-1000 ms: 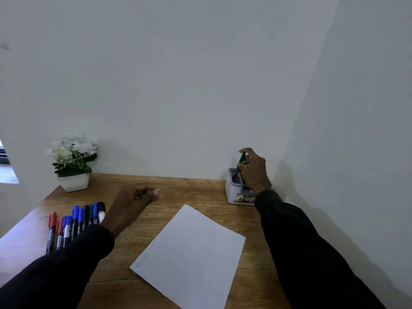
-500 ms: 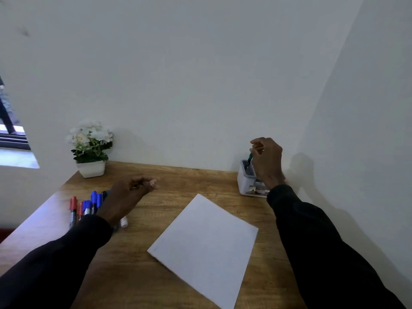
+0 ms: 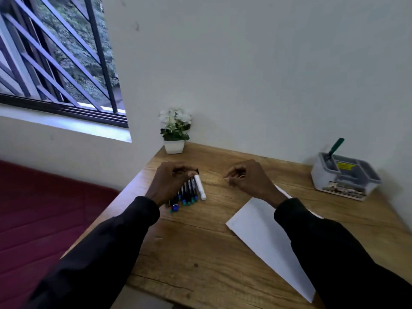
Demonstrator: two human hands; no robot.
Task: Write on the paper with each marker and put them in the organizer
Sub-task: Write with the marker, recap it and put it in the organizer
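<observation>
A row of several markers (image 3: 189, 192) lies at the left of the wooden desk (image 3: 200, 253), a white one on its right side. My left hand (image 3: 171, 184) arches over the row's far ends with its fingers curled down onto them; whether it grips one is hidden. My right hand (image 3: 249, 179) hovers mid-desk, fingers loosely curled with nothing in them. The white paper (image 3: 263, 233) lies partly under my right sleeve. A green marker (image 3: 334, 148) stands tilted in the left rear compartment of the grey organizer (image 3: 323, 175) at the back right.
A small white pot of white flowers (image 3: 175, 130) stands at the desk's back left corner against the wall. A barred window (image 3: 55, 59) is on the left wall. A dark red surface (image 3: 33, 219) lies below the desk's left edge.
My right hand let go of the green marker in the organizer and came back to mid-desk. My left hand moved onto the marker row. The view swung left.
</observation>
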